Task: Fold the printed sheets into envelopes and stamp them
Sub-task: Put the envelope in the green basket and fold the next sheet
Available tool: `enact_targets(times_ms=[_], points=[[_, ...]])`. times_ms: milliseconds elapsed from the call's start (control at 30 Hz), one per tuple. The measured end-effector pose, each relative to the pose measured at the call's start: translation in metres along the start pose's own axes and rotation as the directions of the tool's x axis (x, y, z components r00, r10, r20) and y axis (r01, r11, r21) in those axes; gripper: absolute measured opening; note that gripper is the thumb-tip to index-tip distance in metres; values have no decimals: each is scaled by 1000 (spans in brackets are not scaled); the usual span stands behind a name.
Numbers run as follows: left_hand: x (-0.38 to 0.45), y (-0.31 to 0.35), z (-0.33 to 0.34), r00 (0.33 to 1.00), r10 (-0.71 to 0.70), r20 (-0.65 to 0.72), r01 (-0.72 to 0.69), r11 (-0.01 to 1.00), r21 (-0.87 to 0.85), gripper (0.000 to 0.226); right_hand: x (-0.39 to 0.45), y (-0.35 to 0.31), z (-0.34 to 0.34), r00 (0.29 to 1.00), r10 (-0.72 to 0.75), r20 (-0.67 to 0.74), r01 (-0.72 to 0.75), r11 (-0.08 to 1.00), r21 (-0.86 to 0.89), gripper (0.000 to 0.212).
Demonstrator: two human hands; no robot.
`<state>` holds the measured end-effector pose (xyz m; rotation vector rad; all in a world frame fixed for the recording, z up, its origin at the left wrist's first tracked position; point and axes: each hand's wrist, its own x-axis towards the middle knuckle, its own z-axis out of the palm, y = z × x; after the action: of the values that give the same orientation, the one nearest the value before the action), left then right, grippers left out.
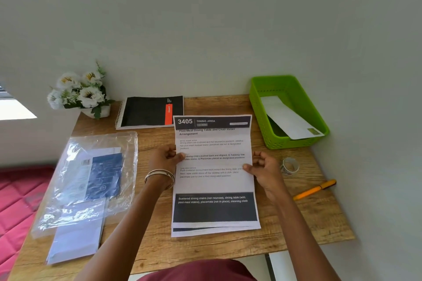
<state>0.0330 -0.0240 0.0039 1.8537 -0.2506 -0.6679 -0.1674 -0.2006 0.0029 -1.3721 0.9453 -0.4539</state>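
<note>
A printed sheet [214, 185] headed "3405 DINING AREA" lies lengthwise in the middle of the wooden table [150, 242], on top of at least one more sheet whose edge shows at the bottom. My left hand [165, 158] pinches the sheet's left edge near its middle. My right hand [266, 170] pinches the right edge at the same height. A stack of white envelopes [76, 237] lies at the front left, partly under a clear plastic packet [91, 178] with a blue label. One white envelope [288, 118] with a stamp on it rests in the green basket [258, 102] at the back right.
A black spiral notebook [150, 110] lies at the back, just beyond the sheet. A pot of white flowers [80, 92] stands at the back left corner. A roll of clear tape [290, 165] and an orange pen [316, 189] lie at the right. The wall borders the table's back and right.
</note>
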Motion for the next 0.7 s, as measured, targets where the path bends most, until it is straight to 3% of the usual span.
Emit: enact_targets(times_ms=[200, 467, 567, 700], points=[[-1, -8, -1, 1000, 14, -8, -13, 992, 124, 13, 25, -32, 6, 999, -27, -17, 26, 999, -23, 47], [-1, -11, -6, 999, 42, 32, -48, 971, 232, 28, 71, -51, 25, 998, -66, 22, 68, 993, -98, 77], [-1, -13, -5, 998, 58, 26, -62, 965, 256, 31, 80, -55, 34, 999, -29, 41, 34, 994, -106, 71], [-1, -13, -2, 997, 77, -2, -73, 951, 300, 35, 88, -59, 40, 995, -79, 60, 89, 978, -191, 29]])
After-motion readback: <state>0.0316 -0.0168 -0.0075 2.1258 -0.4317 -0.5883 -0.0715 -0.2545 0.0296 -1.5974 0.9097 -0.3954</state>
